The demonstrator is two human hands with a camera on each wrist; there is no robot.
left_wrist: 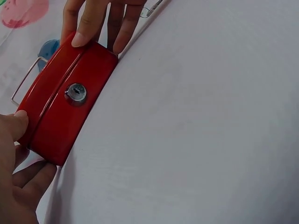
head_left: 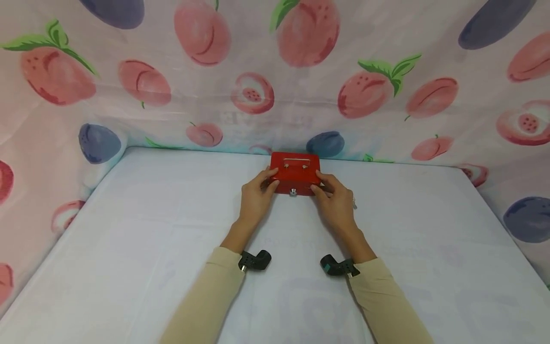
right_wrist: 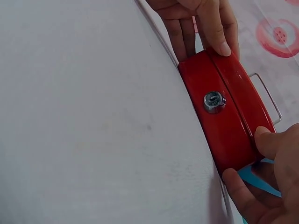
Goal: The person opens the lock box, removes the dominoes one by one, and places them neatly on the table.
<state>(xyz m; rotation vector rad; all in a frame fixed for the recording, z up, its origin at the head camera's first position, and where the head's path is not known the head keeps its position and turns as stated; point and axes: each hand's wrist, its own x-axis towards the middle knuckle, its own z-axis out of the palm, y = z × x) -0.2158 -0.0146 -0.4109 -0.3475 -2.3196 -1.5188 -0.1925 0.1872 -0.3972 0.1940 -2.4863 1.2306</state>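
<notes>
A small red metal cash box (head_left: pixel 294 173) with a lid stands at the far edge of the white table. Its wire handle (left_wrist: pixel 29 80) stands up from the lid, and a round silver key lock (right_wrist: pixel 214 101) sits on the front, facing the person. The lid is down, with a thin seam along the front. My left hand (head_left: pixel 255 198) grips the box's left end, thumb on the lid's edge and fingers lower down. At the right end my right hand (head_left: pixel 337 203) holds it likewise. The box's back is hidden.
White cloth (head_left: pixel 172 267) covers the table. Behind it and at both sides hangs a pale pink curtain (head_left: pixel 301 95) printed with peaches and plums, close behind the box. A black wrist camera (head_left: pixel 255 260) is strapped on the left wrist, another camera (head_left: pixel 337 265) on the right.
</notes>
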